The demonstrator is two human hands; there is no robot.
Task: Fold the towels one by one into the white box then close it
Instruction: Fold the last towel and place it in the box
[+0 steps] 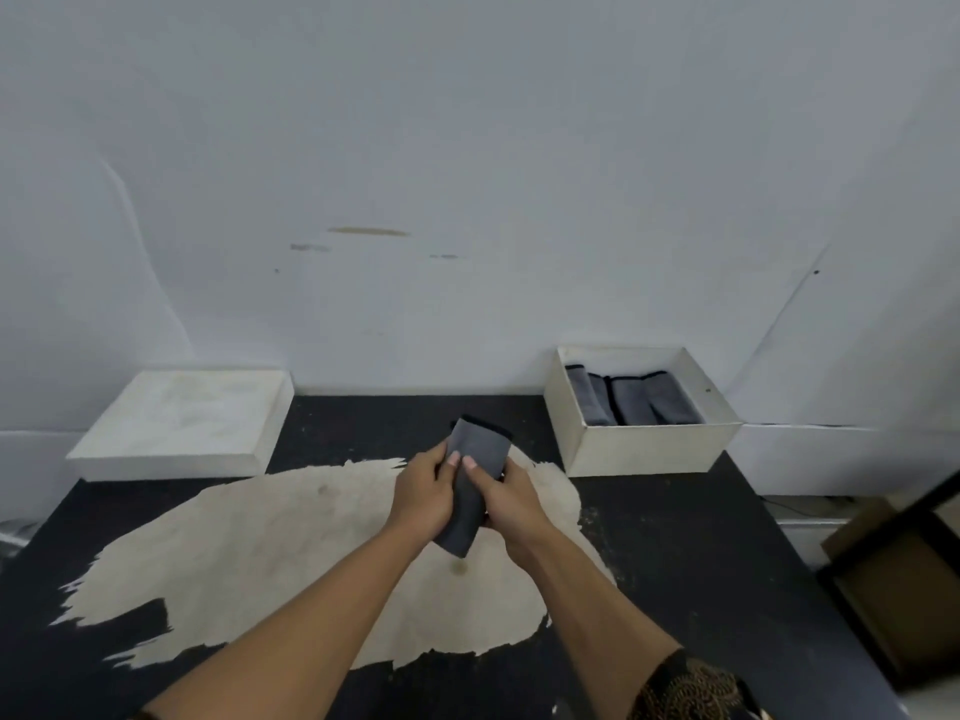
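Patterned sleeve (685, 688) cloth is seen lowest in view, on the right forearm, and both forearms are stretched toward 12 o'clock over the table (701, 537). A folded grey towel (480, 444) is held between the two hands, above the table's middle. It is gripped from one side by the left hand (423, 493) and from the other by the right hand (511, 504), with fingers curled behind it and both thumbs pressed on its upper face. Its dark-edged far end is pushed out past the hands toward 12 o'clock, and its near corner is left hanging between the wrists toward 6 o'clock.

From the hands, the box (644, 449) is found open at 2 o'clock, at the table's far right corner and against the wall (467, 148). Stored towels (634, 402) are stood in a row inside it. The lid (182, 423) is laid flat at 10 o'clock, at the far left corner. Bare dark tabletop is left between the hands and the box. A pale patch (260, 563) is spread under the hands and toward 8 o'clock. Beyond the table's right edge, at 4 o'clock, a dark frame (893, 589) is seen.
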